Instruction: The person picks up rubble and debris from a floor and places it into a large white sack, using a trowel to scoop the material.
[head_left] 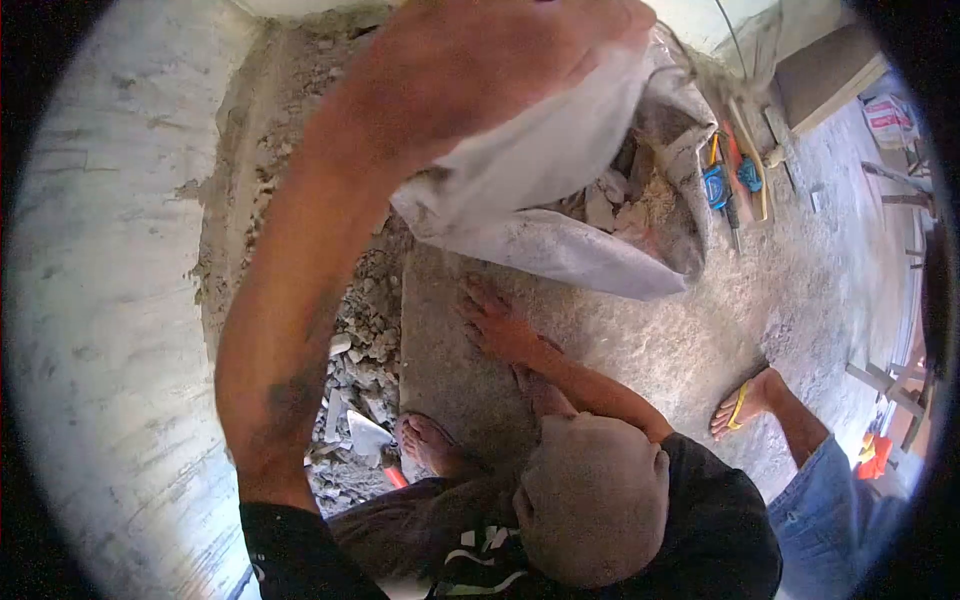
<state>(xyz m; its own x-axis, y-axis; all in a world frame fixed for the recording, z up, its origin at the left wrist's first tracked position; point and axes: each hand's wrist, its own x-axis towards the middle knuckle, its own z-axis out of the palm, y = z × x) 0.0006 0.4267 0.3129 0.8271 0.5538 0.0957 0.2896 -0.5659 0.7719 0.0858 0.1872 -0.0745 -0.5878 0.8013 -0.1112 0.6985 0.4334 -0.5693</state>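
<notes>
On the far left runs a pale wall [90, 300], and at its foot a trench full of broken rubble [355, 350], grey chunks heaped against the edge of a flat slab [450, 340]. My left arm rises across this part of the view, and my left hand [490, 60] is up at the top, fingers closed tight on the gathered edge of a white sack [540, 170]. The sack hangs tilted from my grip, its mouth open toward the right, and 1 load of broken concrete pieces [615, 205] shows inside it. My right hand is out of view, so I cannot tell how its fingers stand.

Below the sack crouches another person with a cloth-wrapped head [590, 495] and a dark shirt. Their hand [495, 320] lies flat, fingers spread, on the slab just under the sack, not touching it. Their bare foot [430, 445] rests beside the rubble, and the other foot, in a yellow-strapped sandal [740, 400], is set further right on the dusty floor.

To the right of the sack, blue-handled tools [725, 180] lie on the floor near a wooden board [825, 75].
</notes>
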